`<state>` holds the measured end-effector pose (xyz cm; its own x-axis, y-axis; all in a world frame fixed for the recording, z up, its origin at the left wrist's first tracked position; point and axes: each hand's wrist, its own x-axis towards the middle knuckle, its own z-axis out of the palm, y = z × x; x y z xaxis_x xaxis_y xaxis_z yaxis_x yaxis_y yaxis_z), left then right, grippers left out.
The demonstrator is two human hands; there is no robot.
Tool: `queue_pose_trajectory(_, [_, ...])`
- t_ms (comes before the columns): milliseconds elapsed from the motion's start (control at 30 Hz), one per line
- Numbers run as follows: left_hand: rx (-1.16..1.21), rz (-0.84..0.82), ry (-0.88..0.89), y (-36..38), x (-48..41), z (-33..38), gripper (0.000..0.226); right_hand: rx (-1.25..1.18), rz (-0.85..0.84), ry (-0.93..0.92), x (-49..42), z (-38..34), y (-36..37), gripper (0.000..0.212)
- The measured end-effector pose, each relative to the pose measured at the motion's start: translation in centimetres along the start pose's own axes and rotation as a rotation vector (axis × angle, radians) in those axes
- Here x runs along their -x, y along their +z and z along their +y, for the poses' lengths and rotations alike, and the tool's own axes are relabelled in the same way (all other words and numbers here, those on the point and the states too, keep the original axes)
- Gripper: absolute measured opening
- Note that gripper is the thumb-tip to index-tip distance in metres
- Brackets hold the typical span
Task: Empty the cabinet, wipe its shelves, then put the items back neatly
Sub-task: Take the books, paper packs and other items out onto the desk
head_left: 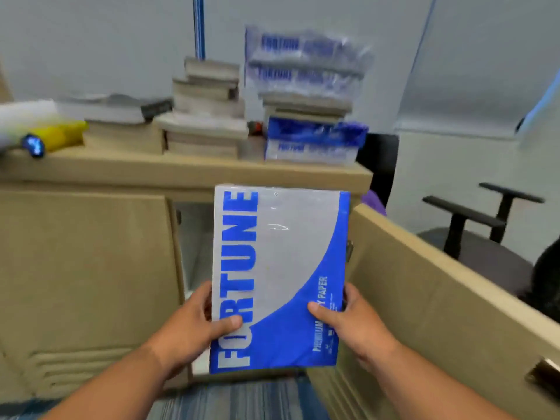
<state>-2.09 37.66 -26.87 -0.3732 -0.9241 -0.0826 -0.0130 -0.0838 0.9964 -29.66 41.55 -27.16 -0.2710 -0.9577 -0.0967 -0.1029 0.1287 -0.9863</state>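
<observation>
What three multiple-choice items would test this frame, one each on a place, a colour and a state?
1. Where do the books and other packs stand?
A) on the cabinet top
B) on a trolley
C) on a windowsill

2. What colour is the FORTUNE lettering on the paper pack gripped by the left hand and right hand?
A) red
B) blue
C) green

3. How is the cabinet's right door?
A) shut
B) swung open
C) taken off

Key:
1 A, the stacks rest on the beige top.
2 B, the letters are blue on grey.
3 B, the door angles out from the cabinet towards the camera.
</observation>
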Motion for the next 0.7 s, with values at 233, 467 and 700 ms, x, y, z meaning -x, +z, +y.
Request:
queue_pose_trajectory(233, [-0.029, 0.0, 0.277, -0.5, -2.7, 12.8, 0.051, -0.024, 0.079, -0.337, -0.7, -13.5, -0.7, 0.038])
queue_pose_trajectory(467, [-0.137, 0.024, 0.504, -0.2, -3.7, 27.0, 0.046, -0.026, 0.137, -0.527, -2.2, -27.0, -2.7, 0.047])
queue_pose_trajectory(700, [-0.109, 0.116, 0.512, 0.5, -7.7, 40.2, 0.033, -0.008, 0.178, -0.545, -5.4, -42.0, -4.4, 0.045])
